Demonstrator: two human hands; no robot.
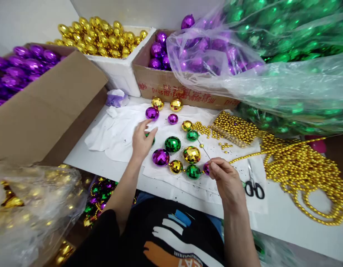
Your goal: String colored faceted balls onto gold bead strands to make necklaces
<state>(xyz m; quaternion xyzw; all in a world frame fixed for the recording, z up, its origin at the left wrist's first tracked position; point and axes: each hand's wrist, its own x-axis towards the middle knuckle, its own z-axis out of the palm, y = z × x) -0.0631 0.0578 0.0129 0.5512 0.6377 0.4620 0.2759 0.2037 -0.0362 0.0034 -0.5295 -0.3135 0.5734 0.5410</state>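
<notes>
My left hand (142, 141) is open, thumb and fingers apart, its fingertips at the lower edge of a purple faceted ball (152, 113). A green ball is partly hidden behind the fingers. My right hand (224, 174) pinches a thin needle (206, 151) that slants up to the left. A small gold bead (201, 145) sits on it, and a green ball (192, 135) is at its far end, touching a gold ball (187, 125). Below, a strung row holds a large purple ball (160, 157), a gold ball (176, 167), a green ball (193, 171) and a purple ball partly covered by my right fingers.
Loose gold beads surround a clear tray (235, 127) of beads. Scissors (254, 185) lie right of my hand, beside piled gold bead strands (304, 174). Cardboard boxes (171, 83), a white foam box (118, 72) and plastic bags (299, 81) of balls border the table's back and sides.
</notes>
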